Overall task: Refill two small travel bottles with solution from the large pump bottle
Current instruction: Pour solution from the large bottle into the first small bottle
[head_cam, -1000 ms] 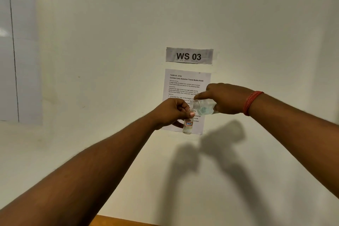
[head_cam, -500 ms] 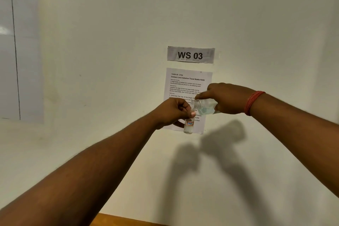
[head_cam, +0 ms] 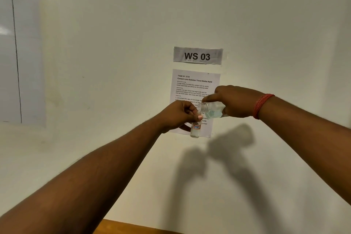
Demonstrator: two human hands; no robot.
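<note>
My left hand [head_cam: 178,115] grips a small clear travel bottle [head_cam: 195,130] upright by its neck; it has a red-and-blue label and a little liquid at the bottom. My right hand [head_cam: 235,101] holds the large clear bottle [head_cam: 211,109] tipped on its side, with no cap on its threaded mouth. That mouth sits just above the small bottle's top. Pale blue liquid lies in the large bottle's lower side. Both are held up in front of the wall. A second travel bottle is not in view.
Behind the hands a printed task sheet [head_cam: 195,85] and a "WS 03" label [head_cam: 197,56] are stuck on the white wall. A strip of wooden surface [head_cam: 133,227] shows at the bottom edge. A glossy white panel [head_cam: 17,43] stands at the left.
Both hands and the two bottles have shifted very slightly; the view drifted a little. The large bottle stays tipped over the small one.
</note>
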